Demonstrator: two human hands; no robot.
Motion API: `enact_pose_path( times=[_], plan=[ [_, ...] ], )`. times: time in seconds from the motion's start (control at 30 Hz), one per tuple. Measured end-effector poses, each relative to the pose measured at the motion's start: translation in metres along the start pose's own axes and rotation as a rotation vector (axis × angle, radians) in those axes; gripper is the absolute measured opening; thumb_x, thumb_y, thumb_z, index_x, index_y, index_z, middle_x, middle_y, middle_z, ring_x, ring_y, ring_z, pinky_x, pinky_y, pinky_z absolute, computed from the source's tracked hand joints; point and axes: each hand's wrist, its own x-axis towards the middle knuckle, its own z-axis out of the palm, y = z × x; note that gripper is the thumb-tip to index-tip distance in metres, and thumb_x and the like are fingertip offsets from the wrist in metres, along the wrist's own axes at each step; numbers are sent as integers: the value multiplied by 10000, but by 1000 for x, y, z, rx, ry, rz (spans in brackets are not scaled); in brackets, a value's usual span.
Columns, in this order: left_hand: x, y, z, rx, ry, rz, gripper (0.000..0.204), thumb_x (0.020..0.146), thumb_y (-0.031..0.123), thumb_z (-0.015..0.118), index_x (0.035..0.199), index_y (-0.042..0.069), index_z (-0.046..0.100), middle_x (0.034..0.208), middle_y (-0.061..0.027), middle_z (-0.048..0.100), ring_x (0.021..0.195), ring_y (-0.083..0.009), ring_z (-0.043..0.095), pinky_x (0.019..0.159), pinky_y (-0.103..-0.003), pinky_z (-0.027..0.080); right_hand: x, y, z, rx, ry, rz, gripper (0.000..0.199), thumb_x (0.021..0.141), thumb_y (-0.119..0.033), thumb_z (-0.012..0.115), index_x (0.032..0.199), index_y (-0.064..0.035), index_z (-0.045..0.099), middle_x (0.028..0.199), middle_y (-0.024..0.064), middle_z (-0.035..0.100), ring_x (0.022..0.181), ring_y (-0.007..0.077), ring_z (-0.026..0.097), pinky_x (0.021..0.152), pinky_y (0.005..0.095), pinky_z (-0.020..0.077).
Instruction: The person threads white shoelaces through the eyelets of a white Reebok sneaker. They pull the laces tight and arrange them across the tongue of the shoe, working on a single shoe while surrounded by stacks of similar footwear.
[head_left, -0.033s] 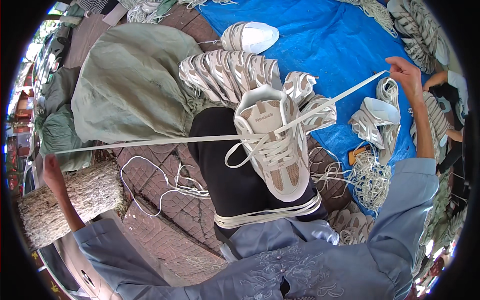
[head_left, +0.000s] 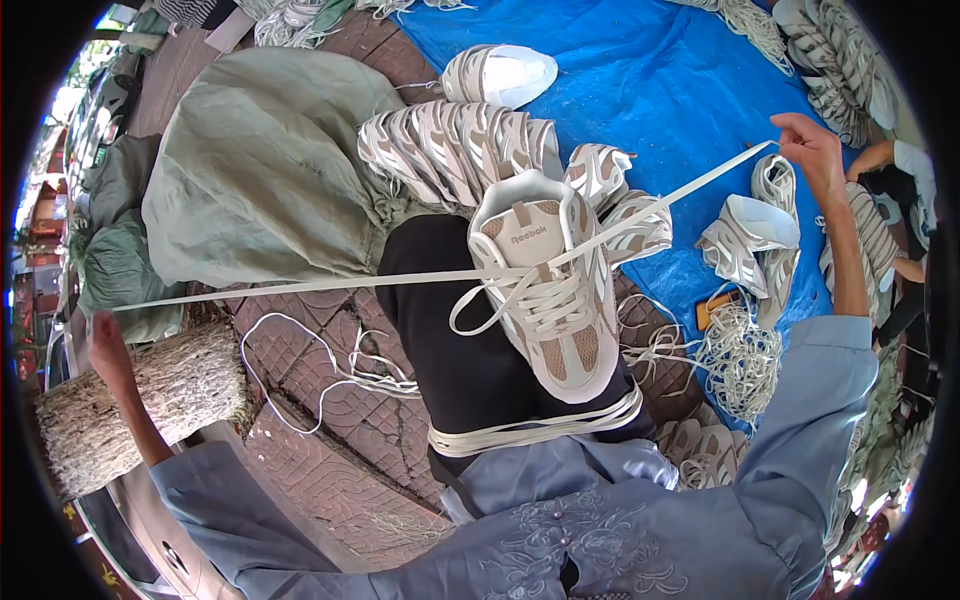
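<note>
A beige and white sneaker upper [head_left: 585, 362] rests on my dark-trousered lap, toe toward me, its front crossed by rows of lace. From its top eyelets a flat cream shoelace [head_left: 330, 284] runs taut to both sides. My left hand [head_left: 110, 350] is closed around one end, far out to the left. Out at the upper right, my right hand [head_left: 812, 155] pinches the other end. A loose loop of lace hangs at the shoe's left side. More cream laces [head_left: 520, 432] lie in a bundle across my thighs.
Nested shoe uppers [head_left: 455, 145] lie beyond my knees, with others on the blue tarp [head_left: 640, 60]. A grey-green sack [head_left: 260, 160] sits at the left, above a rough log [head_left: 150, 410]. Tangled laces [head_left: 740, 360] are heaped at the right. Another person's arm [head_left: 880, 158] shows at the right edge.
</note>
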Motion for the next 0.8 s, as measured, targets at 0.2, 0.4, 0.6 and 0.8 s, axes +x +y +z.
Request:
enact_pose_path(
  times=[0.2, 0.4, 0.6, 0.8],
  plan=[
    [-42, 19, 16, 84, -2, -4, 39, 832, 103, 511, 858, 100, 540, 679, -148, 537, 576, -274, 536, 540, -353, 427, 1, 21, -35, -94, 122, -33, 305, 647, 7, 527, 940, -10, 606, 637, -4, 484, 593, 61, 441, 556, 193, 370],
    [-68, 112, 45, -96, -118, 57, 14, 800, 66, 501, 791, 69, 491, 696, -158, 551, 639, -353, 541, 551, -414, 409, 3, 91, -56, -80, 143, 141, 276, 661, -29, 520, 921, 3, 607, 603, 0, 499, 533, 69, 462, 501, 217, 378],
    [-34, 157, 29, -134, -46, 148, 18, 803, 72, 503, 809, 56, 497, 688, -161, 548, 627, -355, 542, 539, -406, 412, -35, 204, -94, -61, 172, 292, 264, 679, -72, 493, 900, 5, 614, 600, -1, 507, 489, 63, 450, 433, 214, 331],
    [-26, 189, 27, -296, -88, 103, 44, 794, 93, 530, 820, 62, 513, 645, -145, 553, 610, -328, 561, 533, -374, 421, -44, 216, -134, -128, 202, 425, 330, 644, -73, 470, 930, 6, 616, 620, 21, 540, 491, 67, 458, 433, 213, 325]
  ],
)
